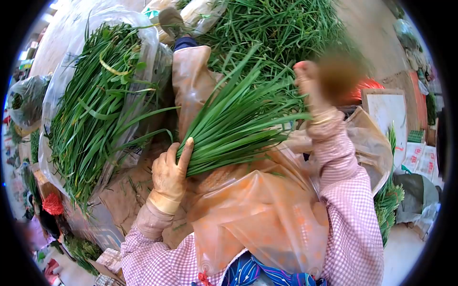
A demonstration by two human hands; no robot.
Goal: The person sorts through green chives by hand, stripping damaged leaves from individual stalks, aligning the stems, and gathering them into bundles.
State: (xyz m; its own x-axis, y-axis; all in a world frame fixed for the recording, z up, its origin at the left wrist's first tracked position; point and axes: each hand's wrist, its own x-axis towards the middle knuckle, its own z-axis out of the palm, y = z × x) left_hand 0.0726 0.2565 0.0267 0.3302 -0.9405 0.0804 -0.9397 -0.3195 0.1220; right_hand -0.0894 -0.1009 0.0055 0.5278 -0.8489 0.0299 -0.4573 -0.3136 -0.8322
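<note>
A bunch of long flat green chives fans out over my lap, its leaf tips toward the upper right. My left hand, in a pale glove, is closed around the lower end, index finger laid along the leaves. Up at the right, my right hand is raised beyond the leaf tips. Its fingers look curled, with a red tip, and a brown blur covers part of it, so anything inside is hidden. A translucent orange-dotted apron covers my lap and legs.
At left stands a clear plastic bag full of chives. A large heap of loose green leaves lies ahead, near my shoe. Right of me are a white board and a dark grey bag. Red netting is at far left.
</note>
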